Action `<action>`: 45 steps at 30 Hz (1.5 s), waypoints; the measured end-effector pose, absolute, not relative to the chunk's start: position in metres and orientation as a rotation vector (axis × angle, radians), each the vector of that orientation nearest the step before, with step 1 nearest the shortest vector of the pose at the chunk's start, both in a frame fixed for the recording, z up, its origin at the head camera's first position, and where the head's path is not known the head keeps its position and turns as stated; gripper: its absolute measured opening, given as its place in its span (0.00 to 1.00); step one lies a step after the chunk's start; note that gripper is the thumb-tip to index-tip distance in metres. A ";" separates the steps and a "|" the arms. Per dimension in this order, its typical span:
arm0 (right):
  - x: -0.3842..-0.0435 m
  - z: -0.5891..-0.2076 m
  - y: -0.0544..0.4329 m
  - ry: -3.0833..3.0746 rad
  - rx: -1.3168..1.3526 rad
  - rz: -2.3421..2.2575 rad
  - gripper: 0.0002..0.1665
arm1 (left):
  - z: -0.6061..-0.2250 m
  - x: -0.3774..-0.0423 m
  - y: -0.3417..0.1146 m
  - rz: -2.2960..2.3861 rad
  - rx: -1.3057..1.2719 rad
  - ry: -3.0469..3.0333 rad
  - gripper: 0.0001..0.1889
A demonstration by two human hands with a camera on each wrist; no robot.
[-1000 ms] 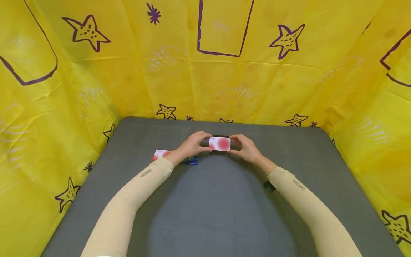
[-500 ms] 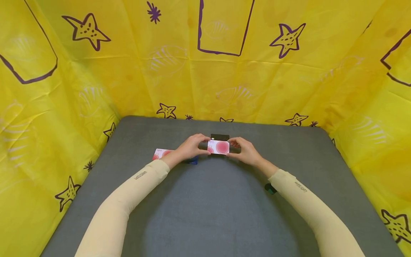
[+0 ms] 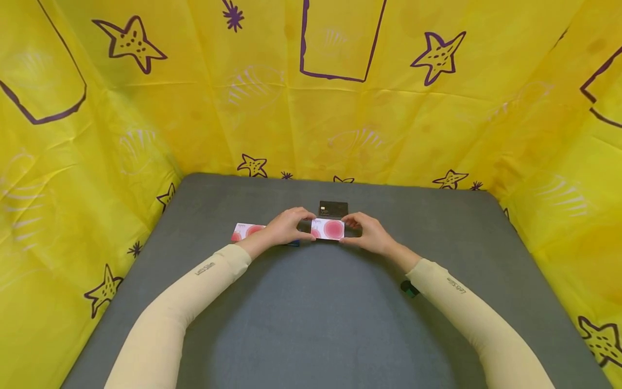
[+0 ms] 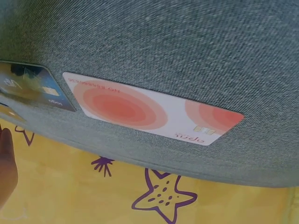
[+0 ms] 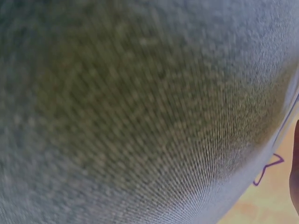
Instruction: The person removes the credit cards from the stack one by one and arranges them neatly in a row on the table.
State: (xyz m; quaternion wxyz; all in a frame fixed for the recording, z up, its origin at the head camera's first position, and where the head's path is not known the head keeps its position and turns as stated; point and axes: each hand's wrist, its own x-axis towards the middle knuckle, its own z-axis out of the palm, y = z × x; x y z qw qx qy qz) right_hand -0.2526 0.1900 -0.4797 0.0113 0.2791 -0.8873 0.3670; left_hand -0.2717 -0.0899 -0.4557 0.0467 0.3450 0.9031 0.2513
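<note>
In the head view, a white bank card [image 3: 328, 229] with pink circles is held level between both hands. My left hand [image 3: 288, 225] pinches its left end with thumb and fingers; my right hand [image 3: 367, 234] grips the right end the same way. Just beyond it, a black card [image 3: 333, 208] with a chip and "VIP" lettering lies on the grey table. Beside the left wrist lies a second white and pink card [image 3: 248, 231], seen whole as a card [image 4: 154, 109] in the left wrist view. A blue card [image 4: 35, 84] lies next to that one, mostly hidden by the hand from above.
A grey cloth-covered table [image 3: 311, 324] fills the foreground. Yellow curtains [image 3: 311, 124] with purple starfish drawings enclose it at the back and sides. A dark green object [image 3: 409, 288] shows under the right forearm. Another card's gold corner [image 4: 8, 112] appears at the left wrist view's edge.
Both hands have drawn the white and pink card toward the person and slightly left. The black card behind it, at first almost covered, now shows in full.
</note>
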 end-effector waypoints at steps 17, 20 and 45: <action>-0.250 -0.487 0.183 -2.795 0.981 1.090 0.31 | -0.463 -0.264 -0.099 0.662 1.006 2.723 0.29; -0.249 -0.487 0.182 -2.802 0.987 1.072 0.31 | -0.463 -0.263 -0.100 0.657 1.007 2.720 0.28; -0.248 -0.485 0.170 -2.885 0.980 0.985 0.29 | -0.471 -0.263 -0.106 0.619 0.939 2.705 0.28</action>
